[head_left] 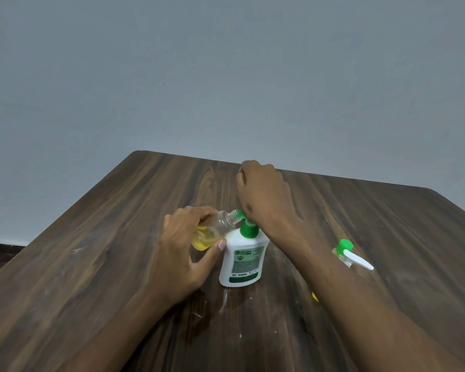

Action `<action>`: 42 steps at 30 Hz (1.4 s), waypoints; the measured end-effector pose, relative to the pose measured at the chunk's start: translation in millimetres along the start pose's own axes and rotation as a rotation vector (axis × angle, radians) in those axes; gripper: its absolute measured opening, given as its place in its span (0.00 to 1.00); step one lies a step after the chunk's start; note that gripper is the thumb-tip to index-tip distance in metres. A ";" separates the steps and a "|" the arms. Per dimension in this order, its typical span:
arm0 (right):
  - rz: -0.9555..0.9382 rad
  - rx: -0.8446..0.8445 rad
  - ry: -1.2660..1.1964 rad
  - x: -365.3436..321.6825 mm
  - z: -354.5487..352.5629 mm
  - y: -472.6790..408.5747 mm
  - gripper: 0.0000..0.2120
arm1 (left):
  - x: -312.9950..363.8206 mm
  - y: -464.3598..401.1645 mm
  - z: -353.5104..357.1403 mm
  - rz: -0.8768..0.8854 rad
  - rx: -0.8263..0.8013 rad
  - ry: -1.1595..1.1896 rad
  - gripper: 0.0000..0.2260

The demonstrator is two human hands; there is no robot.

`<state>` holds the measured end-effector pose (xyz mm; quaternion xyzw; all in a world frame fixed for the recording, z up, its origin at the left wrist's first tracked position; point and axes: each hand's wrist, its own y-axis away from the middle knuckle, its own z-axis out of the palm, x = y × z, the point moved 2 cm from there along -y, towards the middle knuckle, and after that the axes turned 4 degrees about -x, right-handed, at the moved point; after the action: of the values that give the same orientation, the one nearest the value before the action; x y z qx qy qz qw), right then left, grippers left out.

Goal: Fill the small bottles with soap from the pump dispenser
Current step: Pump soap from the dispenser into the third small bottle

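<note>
From the head view, your left hand (184, 248) grips a small clear bottle (212, 232), tilted, part full of yellow soap, its neck touching the green spout of the pump dispenser (240, 260); the dispenser stands upright near the middle of the wooden table (105, 224); your right hand (263, 193) is over the pump head with fingers curled, but whether they grip it cannot be told; a second small bottle (345, 253) stands to the right, well apart.

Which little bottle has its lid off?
The small bottle gripped by the left hand, tilted with its open neck at the pump spout. The other small bottle, by the right forearm, wears a green cap.
</note>
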<state>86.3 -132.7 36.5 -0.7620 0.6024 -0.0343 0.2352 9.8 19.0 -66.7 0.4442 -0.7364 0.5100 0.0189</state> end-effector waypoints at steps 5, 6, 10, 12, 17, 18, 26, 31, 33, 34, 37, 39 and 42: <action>0.007 -0.016 -0.004 -0.5 0.7 1.7 0.09 | 0.0 0.3 -1.5 0.002 -0.003 0.008 0.16; 0.001 -0.005 -0.009 -0.6 -0.9 1.1 0.09 | 0.4 0.2 -0.9 0.005 -0.002 0.008 0.16; 0.019 -0.028 -0.026 -0.8 -0.2 4.7 0.08 | 0.7 -0.2 -0.3 0.012 0.009 -0.003 0.16; 0.011 -0.027 -0.003 -1.5 -1.4 4.9 0.08 | 1.3 0.2 -0.7 0.005 0.003 -0.008 0.16; 0.008 0.002 -0.017 -2.0 -2.0 4.4 0.09 | 2.7 -0.3 -1.3 0.001 -0.007 -0.015 0.17; 0.018 -0.009 -0.021 -1.7 -0.8 5.5 0.09 | 2.2 -0.2 -1.6 0.003 -0.011 -0.017 0.17; 0.017 -0.027 -0.017 -1.9 0.5 3.3 0.10 | 1.3 -0.7 -0.4 0.000 -0.005 -0.005 0.16; -0.005 -0.025 0.003 -3.2 -3.6 3.0 0.09 | 3.3 0.0 -1.6 -0.007 -0.007 -0.006 0.17; -0.004 -0.027 -0.006 -4.0 -1.8 3.9 0.09 | 3.4 -0.6 -1.7 -0.007 -0.009 -0.008 0.17; 0.001 -0.033 -0.012 -4.0 -0.7 4.9 0.10 | 3.2 -0.8 -1.7 -0.008 -0.014 -0.004 0.17; -0.008 -0.044 0.003 -3.9 -2.3 4.7 0.08 | 3.3 -0.3 -2.9 -0.006 -0.014 -0.004 0.17; -0.017 -0.040 0.020 -4.2 -5.5 4.3 0.07 | 4.3 -0.6 -2.6 -0.001 -0.012 -0.008 0.17; -0.021 -0.043 0.018 -4.3 -4.2 5.5 0.08 | 3.8 -0.9 -1.5 0.002 -0.003 -0.004 0.16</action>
<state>78.7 -131.0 39.0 -0.7727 0.5972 -0.0307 0.2130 7.4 17.7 -63.5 0.4447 -0.7375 0.5081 0.0175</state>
